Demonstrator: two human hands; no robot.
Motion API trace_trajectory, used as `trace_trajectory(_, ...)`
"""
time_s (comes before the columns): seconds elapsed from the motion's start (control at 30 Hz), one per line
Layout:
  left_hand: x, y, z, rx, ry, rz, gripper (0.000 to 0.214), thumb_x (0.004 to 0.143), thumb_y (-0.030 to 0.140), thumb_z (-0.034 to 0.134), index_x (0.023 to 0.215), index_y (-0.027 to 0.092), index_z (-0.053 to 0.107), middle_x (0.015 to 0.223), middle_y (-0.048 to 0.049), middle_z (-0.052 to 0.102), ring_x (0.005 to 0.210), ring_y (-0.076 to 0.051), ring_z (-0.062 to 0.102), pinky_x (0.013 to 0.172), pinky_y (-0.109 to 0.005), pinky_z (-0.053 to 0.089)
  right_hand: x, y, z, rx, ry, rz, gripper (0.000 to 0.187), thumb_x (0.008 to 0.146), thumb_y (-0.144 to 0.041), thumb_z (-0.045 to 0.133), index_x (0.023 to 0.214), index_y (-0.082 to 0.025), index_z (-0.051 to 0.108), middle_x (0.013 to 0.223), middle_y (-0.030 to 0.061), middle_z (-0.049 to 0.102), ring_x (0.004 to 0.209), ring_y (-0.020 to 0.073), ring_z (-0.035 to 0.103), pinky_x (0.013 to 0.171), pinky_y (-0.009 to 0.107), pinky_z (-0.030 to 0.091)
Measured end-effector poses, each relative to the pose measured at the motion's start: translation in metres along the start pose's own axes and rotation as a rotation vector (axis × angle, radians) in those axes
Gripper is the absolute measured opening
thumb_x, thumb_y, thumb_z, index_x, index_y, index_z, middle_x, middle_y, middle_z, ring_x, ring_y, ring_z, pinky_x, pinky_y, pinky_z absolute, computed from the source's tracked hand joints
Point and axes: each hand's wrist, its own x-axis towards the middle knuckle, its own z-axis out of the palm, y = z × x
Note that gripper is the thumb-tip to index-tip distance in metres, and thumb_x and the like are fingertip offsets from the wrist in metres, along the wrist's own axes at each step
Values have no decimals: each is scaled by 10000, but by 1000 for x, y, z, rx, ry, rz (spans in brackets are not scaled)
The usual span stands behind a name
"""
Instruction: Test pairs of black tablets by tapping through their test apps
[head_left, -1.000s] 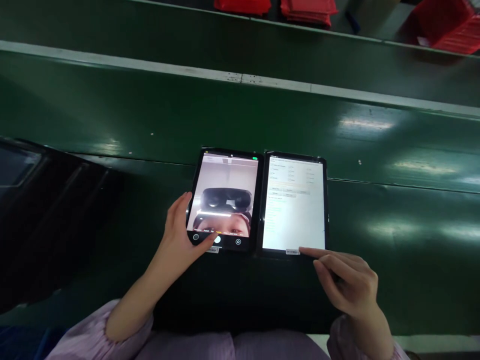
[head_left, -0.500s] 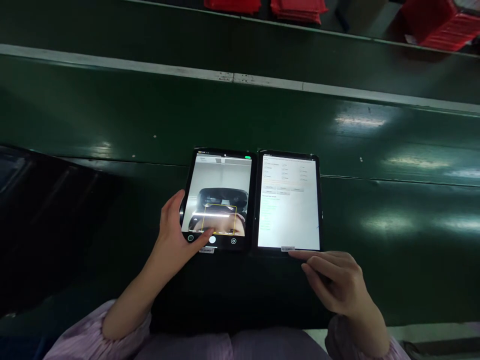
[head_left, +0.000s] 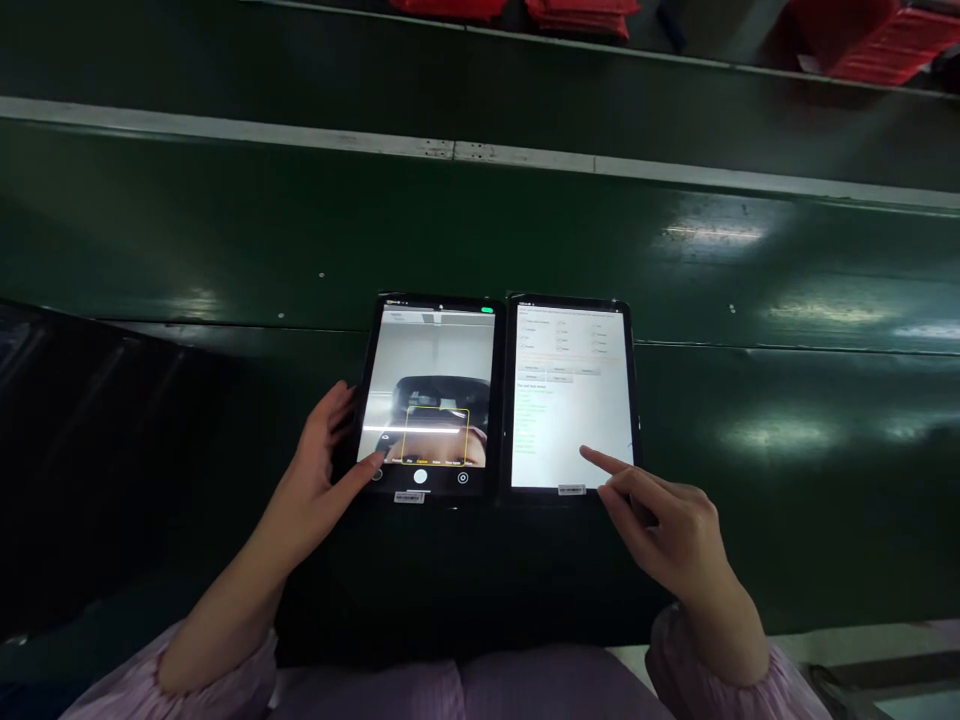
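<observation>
Low centre of frame, my left hand point(head_left: 322, 475) grips left tablet point(head_left: 435, 350) at its lower-left corner, thumb on the glass. My right hand point(head_left: 671, 525) holds nothing: index finger point(head_left: 600, 463) out, tip on right tablet point(head_left: 570, 400), other fingers curled. Tablets lie flat, just beside each other, on green belt point(head_left: 750, 400).

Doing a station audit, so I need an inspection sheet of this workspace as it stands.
Surface: glossy dark green bench, pale strip along its far part.
Job's things: left tablet shows a camera view with a yellow box; right tablet shows a white form. They lie flat, side by side.
Clutter: nothing seen.
Hands: left hand grips the left tablet's lower left corner, thumb on the screen; right hand points its index finger at the right tablet's lower screen, contact unclear.
Cables: nothing seen.
Surroundings: red items beyond the bench.
</observation>
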Motion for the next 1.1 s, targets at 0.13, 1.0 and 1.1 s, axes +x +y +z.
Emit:
trace_trajectory(0.13,1,-1,-5,12,-15,-20,910,770,556,839,1582,327,498,1706,-135,523,1651,-473,386,1315,-665,405,0,-1,-3,41,-43,-79,400,1063,-119,548,689,-212,651,1001,84,888,349,47,488,372,227,447)
trace_trajectory(1.0,20,29,42,391,144,59,1058,769,663,795,1660,219,436,1741,-250,354,1679,-537,234,1272,-769,363,4,8,10,-25,44,28,296,1103,-174,555,1036,-190,843,863,27,876,328,40,445,333,216,359)
trace_trajectory(1.1,22,31,39,362,116,40,1044,765,640,810,1651,225,446,1738,-238,380,1687,-532,229,1284,-756,361,5,7,9,-8,66,-12,293,1087,-143,568,971,-174,835,919,61,886,326,36,426,333,214,361)
